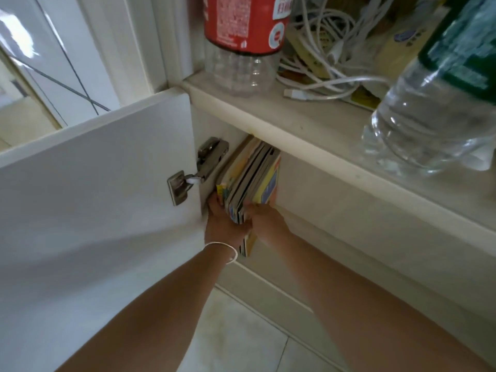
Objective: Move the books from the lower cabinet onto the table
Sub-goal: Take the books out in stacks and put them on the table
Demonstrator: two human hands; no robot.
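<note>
White cabinetry fills the view from above, with pale floor tiles point(241, 336) showing at the bottom. On the left, the lower cabinet's door point(88, 197) stands swung open, its metal hinge point(198, 167) visible at the inner edge.

Inside the lower cabinet point(214, 124), just under the countertop, a bundle of thin books point(252, 178) stands on edge, spines and covers in yellow, blue and white. The bundle leans slightly, its top tucked beneath the counter's front lip and its lower end sticking out past the cabinet opening.

Two bare arms reach down from the bottom of the frame. The left hand point(222, 224) (with a thin silver bangle point(222, 252) on its wrist) presses against the left side of the bundle, fingers curled round the near edge. The right hand point(264, 218) closes on the right side, fingers wrapped under and against the covers. Together both hands clamp the books between them.

Above, the countertop point(308, 130) holds a clear plastic bottle with a red label point(241, 36), apparently empty at the base. Beside it lies a tangle of white cables point(327, 63) over some yellow packaging. At the right, close to the camera, stands a clear bottle with a green label point(434, 98); whether it holds liquid cannot be told.
</note>
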